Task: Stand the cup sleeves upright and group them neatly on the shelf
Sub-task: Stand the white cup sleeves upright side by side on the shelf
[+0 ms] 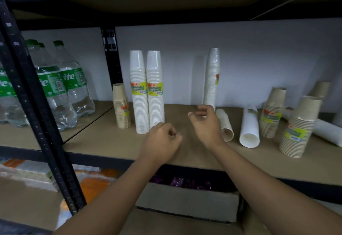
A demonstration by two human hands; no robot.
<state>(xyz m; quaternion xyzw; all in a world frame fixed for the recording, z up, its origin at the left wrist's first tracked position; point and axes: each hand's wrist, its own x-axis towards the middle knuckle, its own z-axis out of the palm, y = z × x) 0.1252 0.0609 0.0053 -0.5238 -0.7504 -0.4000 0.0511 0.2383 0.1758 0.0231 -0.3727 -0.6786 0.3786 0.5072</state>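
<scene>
Two tall white cup sleeves (148,94) stand upright side by side on the shelf board (114,142), with a short tan sleeve (121,106) to their left. Another tall white sleeve (212,79) stands against the back wall. A tan sleeve (224,123) and a white sleeve (249,127) lie on their sides right of centre. Further right, two tan sleeves (273,112) (298,127) stand upright. My left hand (162,140) hovers with fingers curled, holding nothing, just in front of the two white sleeves. My right hand (207,122) is open, just left of the lying tan sleeve.
Green-labelled water bottles (61,86) fill the neighbouring bay at left behind a black upright post (37,105). More sleeves lie at the far right (325,131), and one tan sleeve (321,88) stands behind. A cardboard box (187,203) sits on the level below.
</scene>
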